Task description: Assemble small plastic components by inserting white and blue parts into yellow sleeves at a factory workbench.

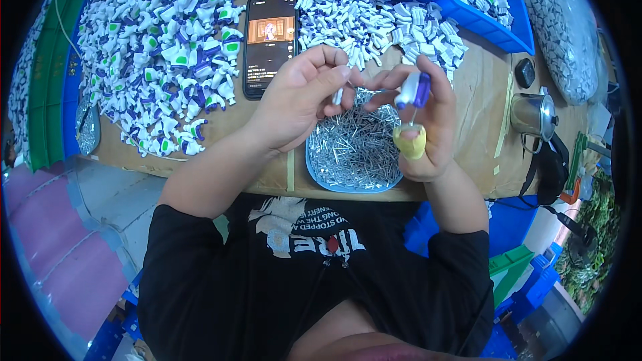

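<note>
My right hand [438, 137], its thumb wrapped in a yellow cover [409, 143], holds a white-and-purple plastic piece [420, 90] upright. A thin metal pin [412, 115] stands between that piece and the covered thumb. Closed in a pinch, my left hand [297, 100] grips a small white plastic piece [338, 96] by its fingertips. The two hands come close together, but I cannot tell whether their fingers touch. Below them lies a light blue tray [358, 189] full of loose metal pins [358, 144].
A large heap of white, purple and green pieces [167, 47] covers the table's left. Behind my hands are a lit phone [271, 47] and piles of small white pieces [341, 17]. Blue bins [468, 17] stand at the back; a metal mug [533, 117] stands at right.
</note>
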Demonstrator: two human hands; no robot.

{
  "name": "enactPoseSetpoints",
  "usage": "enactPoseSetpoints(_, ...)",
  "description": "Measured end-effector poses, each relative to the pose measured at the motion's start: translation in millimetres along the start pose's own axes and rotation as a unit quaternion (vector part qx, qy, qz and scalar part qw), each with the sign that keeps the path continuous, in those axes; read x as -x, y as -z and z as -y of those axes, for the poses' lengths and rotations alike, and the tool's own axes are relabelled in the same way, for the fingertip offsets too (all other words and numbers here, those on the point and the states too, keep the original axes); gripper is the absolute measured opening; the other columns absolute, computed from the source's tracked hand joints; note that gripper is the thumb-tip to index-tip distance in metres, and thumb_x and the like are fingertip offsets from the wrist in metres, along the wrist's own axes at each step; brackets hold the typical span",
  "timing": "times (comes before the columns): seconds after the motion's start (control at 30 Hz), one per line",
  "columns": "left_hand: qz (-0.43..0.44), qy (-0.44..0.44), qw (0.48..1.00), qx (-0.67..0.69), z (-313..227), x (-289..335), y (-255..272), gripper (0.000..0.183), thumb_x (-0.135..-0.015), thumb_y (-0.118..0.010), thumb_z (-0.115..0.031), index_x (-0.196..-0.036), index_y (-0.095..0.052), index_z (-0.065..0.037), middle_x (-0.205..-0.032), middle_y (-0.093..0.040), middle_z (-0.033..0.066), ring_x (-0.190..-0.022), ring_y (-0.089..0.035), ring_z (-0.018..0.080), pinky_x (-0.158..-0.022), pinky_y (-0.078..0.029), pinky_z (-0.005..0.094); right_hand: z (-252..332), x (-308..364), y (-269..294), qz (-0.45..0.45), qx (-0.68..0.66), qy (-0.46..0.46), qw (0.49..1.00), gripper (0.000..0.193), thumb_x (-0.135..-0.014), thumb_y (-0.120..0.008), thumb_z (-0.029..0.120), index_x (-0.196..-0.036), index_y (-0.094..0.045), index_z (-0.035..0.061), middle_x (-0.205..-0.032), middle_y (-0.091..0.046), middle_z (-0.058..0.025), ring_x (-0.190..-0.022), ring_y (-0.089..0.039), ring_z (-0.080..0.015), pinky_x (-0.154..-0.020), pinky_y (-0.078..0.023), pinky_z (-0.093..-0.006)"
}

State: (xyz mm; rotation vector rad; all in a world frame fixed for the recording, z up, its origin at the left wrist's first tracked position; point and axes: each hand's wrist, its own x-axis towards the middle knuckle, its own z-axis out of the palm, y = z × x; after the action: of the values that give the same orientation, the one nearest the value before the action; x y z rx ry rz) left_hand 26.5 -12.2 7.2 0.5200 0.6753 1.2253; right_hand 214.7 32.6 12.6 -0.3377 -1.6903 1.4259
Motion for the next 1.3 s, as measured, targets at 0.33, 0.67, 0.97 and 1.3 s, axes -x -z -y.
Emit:
enactPoseSetpoints(0.33,-0.031,-0.187,0.956,-0.223,17,1,-9,0.016,-0.089,-0.061,-0.004,-0.103,-0.056,0.004,-0.095,-0.06,0.0059,-0.086,-0.054,0.0094,-0.08,-0.045,0.0247,1,1,8,0.058,0.117,-0.19,0.973,0.041,-0.091,-0.049,0.002,-0.132,-0.045,-0.0014,-0.115,-0.056,-0.0086,-0.104,-0.054,-0.0135,-0.09,-0.042,-0.0272)
enactPoseSetpoints(0.67,-0.016,-0.199,0.939,-0.281,17,0,-6,0.016,-0.088,-0.061,-0.001,-0.103,-0.057,0.004,-0.096,-0.059,0.0071,-0.087,-0.054,0.0112,-0.08,-0.045,0.0262,-2,1,7,0.03,0.107,-0.15,0.982,0.038,-0.085,-0.056,0.002,-0.122,-0.052,-0.0028,-0.111,-0.06,-0.0164,-0.101,-0.06,-0.0259,-0.086,-0.046,-0.0324)
enactPoseSetpoints(0.97,-0.055,-0.328,0.804,-0.493,14,1,-10,0.015,-0.081,-0.067,-0.004,-0.094,-0.062,0.001,-0.08,-0.062,0.0078,-0.066,-0.056,0.016,-0.058,-0.045,0.0258,0,4,7,0.011,0.103,-0.16,0.982,0.038,-0.083,-0.056,0.001,-0.121,-0.053,-0.0036,-0.11,-0.061,-0.0167,-0.1,-0.061,-0.025,-0.085,-0.047,-0.0327)
enactPoseSetpoints(1.3,-0.035,-0.342,0.769,-0.538,9,1,-10,0.014,-0.082,-0.067,-0.005,-0.094,-0.062,0.001,-0.081,-0.062,0.0081,-0.063,-0.056,0.0142,-0.054,-0.046,0.0246,-2,2,15,0.048,0.031,-0.19,0.98,0.04,-0.084,-0.054,-0.001,-0.124,-0.054,-0.0015,-0.102,-0.061,-0.0131,-0.09,-0.06,-0.0194,-0.078,-0.046,-0.0288)
